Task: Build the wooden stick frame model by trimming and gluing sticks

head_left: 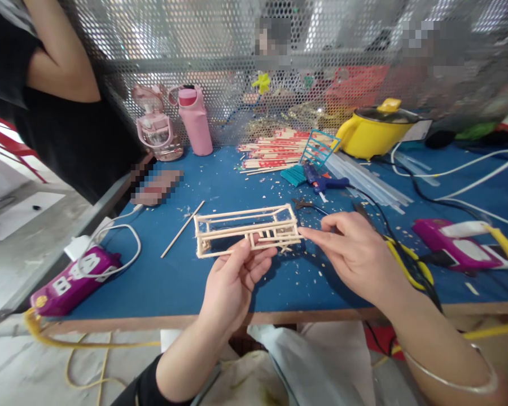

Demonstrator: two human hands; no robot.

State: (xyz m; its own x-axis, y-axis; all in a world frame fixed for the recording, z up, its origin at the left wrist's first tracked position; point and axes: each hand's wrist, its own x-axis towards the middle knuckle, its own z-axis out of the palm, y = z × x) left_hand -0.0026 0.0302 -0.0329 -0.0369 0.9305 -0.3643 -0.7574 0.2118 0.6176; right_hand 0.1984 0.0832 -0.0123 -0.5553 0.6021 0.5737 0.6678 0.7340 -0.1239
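Observation:
My left hand point(232, 276) is closed around the lower front of a small box-shaped frame of pale wooden sticks point(226, 232), holding it above the blue table. Short upright pieces show between two front rails near my left thumb. At the frame's right end is my right hand point(355, 248), its index finger and thumb closed at the corner and the other fingers bent. Whether a small loose piece sits between those fingertips is hidden. On the table to the left lies a single wooden stick point(183, 229). Pliers point(309, 205) rest just behind the frame.
Behind are bundled sticks point(275, 149), a blue glue gun point(324, 181), clear glue sticks point(364, 179) and a yellow pot point(375, 135). Purple power strips point(76, 282) and cables flank both sides. Pink bottles point(196, 121) stand by the mesh panel point(220, 34). A person in black point(68, 124) is at left.

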